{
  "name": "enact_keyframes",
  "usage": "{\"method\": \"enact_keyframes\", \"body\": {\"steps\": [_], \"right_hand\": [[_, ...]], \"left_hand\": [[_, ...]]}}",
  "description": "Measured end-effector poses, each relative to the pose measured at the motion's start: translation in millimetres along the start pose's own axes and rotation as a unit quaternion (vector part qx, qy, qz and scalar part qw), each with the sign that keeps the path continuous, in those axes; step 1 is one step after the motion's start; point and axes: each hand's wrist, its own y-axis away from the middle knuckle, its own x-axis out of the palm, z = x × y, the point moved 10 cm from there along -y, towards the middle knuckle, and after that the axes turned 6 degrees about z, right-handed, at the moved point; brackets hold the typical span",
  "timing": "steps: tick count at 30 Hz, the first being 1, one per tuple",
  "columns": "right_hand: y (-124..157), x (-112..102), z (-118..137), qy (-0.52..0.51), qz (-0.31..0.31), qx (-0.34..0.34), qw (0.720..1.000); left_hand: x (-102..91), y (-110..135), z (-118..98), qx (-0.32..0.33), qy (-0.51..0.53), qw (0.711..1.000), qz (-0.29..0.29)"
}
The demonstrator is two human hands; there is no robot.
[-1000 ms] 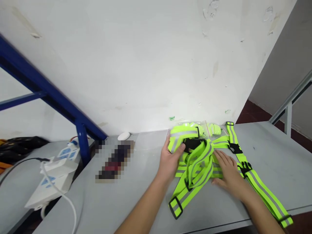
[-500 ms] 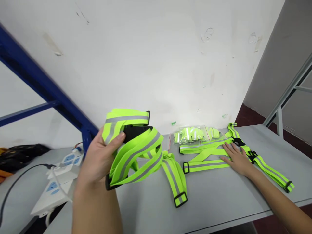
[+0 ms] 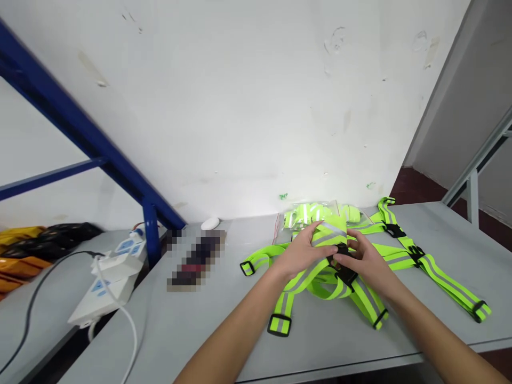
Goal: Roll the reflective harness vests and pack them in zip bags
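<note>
Both hands meet over the right half of the grey table on a bundle of neon-yellow reflective straps [image 3: 331,234] with grey stripes. My left hand [image 3: 304,249] grips the bundle from the left, thumb across its front. From the other side my right hand [image 3: 366,262] closes its fingers at a black buckle [image 3: 344,273] on the straps. Loose ends with black slides hang toward the table's front. A second reflective harness [image 3: 404,250] lies spread to the right, partly hidden by my right hand. Behind the bundle are clear bags [image 3: 306,214] holding rolled neon straps.
A white power strip [image 3: 116,288] with cables stands at the left, near a blue metal frame [image 3: 92,133]. A white oval object [image 3: 210,223] and a pixelated dark item [image 3: 196,261] lie at the back left. The table [image 3: 192,330] meets a white wall.
My left hand has carried the strap bundle right and down. My right hand has left the spread harness and joined it at the bundle. The dark item and white oval object now show.
</note>
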Motion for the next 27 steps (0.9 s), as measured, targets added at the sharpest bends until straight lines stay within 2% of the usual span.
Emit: {"method": "enact_keyframes", "body": {"steps": [2,4,7,9,11,13,15,17,19,23,25,27], "right_hand": [[0.0,-3.5,-2.9,-0.02,-0.013,0.019,1.0],[1.1,-11.9,-5.2,-0.024,-0.039,0.015,0.999],[2.1,-24.6,-11.8,-0.031,-0.075,0.014,0.997],[1.8,-32.5,-14.8,-0.022,-0.099,0.014,0.995],[0.9,-37.7,-15.2,-0.011,-0.115,0.01,0.993],[-0.5,-37.6,-14.1,-0.014,-0.114,0.004,0.993],[-0.9,-36.0,-11.4,-0.016,-0.114,0.001,0.993],[0.1,-36.5,-6.0,-0.002,-0.128,-0.004,0.992],[1.8,-38.5,1.3,0.016,-0.144,-0.012,0.989],[10.4,-48.2,18.0,0.055,-0.175,-0.04,0.982],[17.0,-52.4,23.9,0.088,-0.177,-0.056,0.979],[23.9,-55.1,25.5,0.131,-0.175,-0.069,0.973]], "left_hand": [[1.5,-0.2,4.9,-0.017,-0.033,0.999,-0.005],[0.6,3.7,2.1,-0.008,-0.073,0.997,-0.008],[-0.9,20.3,-2.4,0.018,-0.197,0.98,0.006],[0.8,39.2,-2.3,0.052,-0.34,0.939,0.016],[7.8,62.4,4.7,0.088,-0.475,0.875,0.027],[13.4,84.8,18.4,0.099,-0.56,0.822,0.021],[11.3,103.2,30.8,0.087,-0.601,0.794,-0.015],[1.2,117.8,37.8,0.063,-0.611,0.787,-0.06],[-15.8,129.1,43.5,0.02,-0.595,0.799,-0.079],[-47.3,151.4,52.0,-0.07,-0.547,0.834,-0.018],[-51.8,162.5,45.6,-0.066,-0.551,0.832,0.001],[-49.6,169.7,40.1,-0.055,-0.566,0.822,-0.011]]}}
